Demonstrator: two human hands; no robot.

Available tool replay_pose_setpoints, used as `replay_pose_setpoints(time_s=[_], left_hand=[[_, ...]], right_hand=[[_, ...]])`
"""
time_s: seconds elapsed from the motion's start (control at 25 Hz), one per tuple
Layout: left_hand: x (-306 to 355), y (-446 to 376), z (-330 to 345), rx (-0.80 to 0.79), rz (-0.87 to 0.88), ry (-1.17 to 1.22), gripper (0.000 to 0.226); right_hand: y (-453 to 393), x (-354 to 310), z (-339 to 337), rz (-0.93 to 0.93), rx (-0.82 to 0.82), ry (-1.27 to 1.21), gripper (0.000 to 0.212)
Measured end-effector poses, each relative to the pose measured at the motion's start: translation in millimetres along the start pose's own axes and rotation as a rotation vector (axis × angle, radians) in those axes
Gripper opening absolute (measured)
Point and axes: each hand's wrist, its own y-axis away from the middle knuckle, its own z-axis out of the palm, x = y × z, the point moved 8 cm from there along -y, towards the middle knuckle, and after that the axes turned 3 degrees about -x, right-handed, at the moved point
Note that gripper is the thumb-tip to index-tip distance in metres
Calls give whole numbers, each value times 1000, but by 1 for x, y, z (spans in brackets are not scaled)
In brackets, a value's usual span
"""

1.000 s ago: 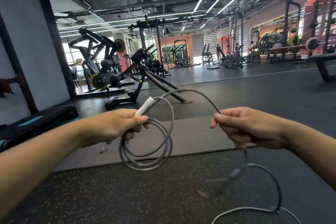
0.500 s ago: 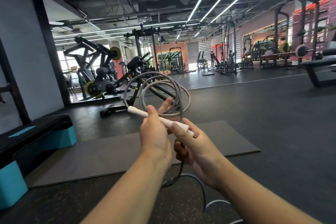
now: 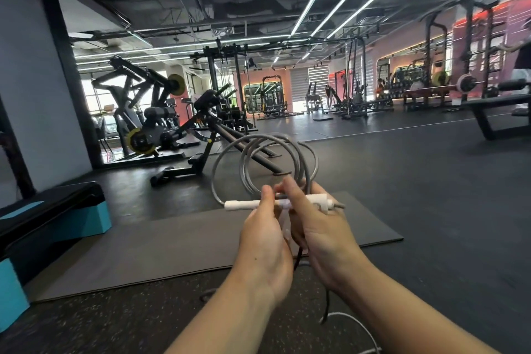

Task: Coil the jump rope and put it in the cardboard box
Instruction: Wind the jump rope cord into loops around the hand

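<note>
The middle of the white handle (image 3: 275,204) sits hidden behind the left hand (image 3: 263,247) and right hand (image 3: 319,234), so how the fingers wrap it can't be told. The loose rope (image 3: 355,322) runs off the near edge. The blue step platform (image 3: 54,218) is cut by the left edge, and a far-right person (image 3: 521,57) by the right edge.
</note>
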Motion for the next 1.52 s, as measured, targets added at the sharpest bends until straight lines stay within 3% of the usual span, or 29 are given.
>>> replay_pose_setpoints(time_s=[0.12,0.2,0.24,0.28,0.36,0.4,0.48,0.6,0.68,0.8,0.84,0.92,1.0,1.04,1.16,1.36,1.48,1.52], left_hand=[[1,4,-7,31,-10,-42,40],[16,10,-25,219,53,-154,90],[36,17,-36,352,170,-360,113],[65,23,-34,381,387,-675,124],[99,40,11,156,985,-1428,121],[98,43,36,-11,1202,-1742,117],[84,34,62,-300,1287,-2105,107],[72,11,62,-537,988,-2129,64],[71,-2,44,-506,785,-2154,44],[75,-4,24,-396,675,-2084,65],[73,3,26,-412,730,-2041,81],[69,25,40,-469,1109,-2087,105],[62,41,48,-460,1487,-2233,95],[58,43,49,-453,1547,-2281,77],[51,38,41,-349,1519,-2337,41],[50,26,22,-215,1400,-2374,60],[57,32,19,-19,1411,-2378,40],[58,36,23,1,1430,-2394,44]], right_hand=[[-10,-24,-8,-17,25,72,35],[-18,-42,-18,-50,22,197,37],[-21,-50,-20,-56,-7,290,33],[-23,-55,-21,-46,-56,397,31],[-20,-62,-19,-42,-183,650,31],[-18,-64,-14,-57,-249,766,30],[-13,-63,-2,-60,-375,876,26],[-9,-58,9,-3,-464,887,23],[-7,-55,7,75,-495,900,21],[-3,-40,0,220,-557,1051,32],[-1,-36,0,256,-573,1130,38],[0,-32,3,289,-592,1190,40],[-1,-38,9,250,-561,1174,33],[-3,-40,13,210,-557,1183,34],[-3,-34,22,182,-562,1168,29],[-3,-13,3,232,-453,1146,7],[3,-8,2,247,-505,1180,20],[2,-7,5,231,-528,1215,24]])
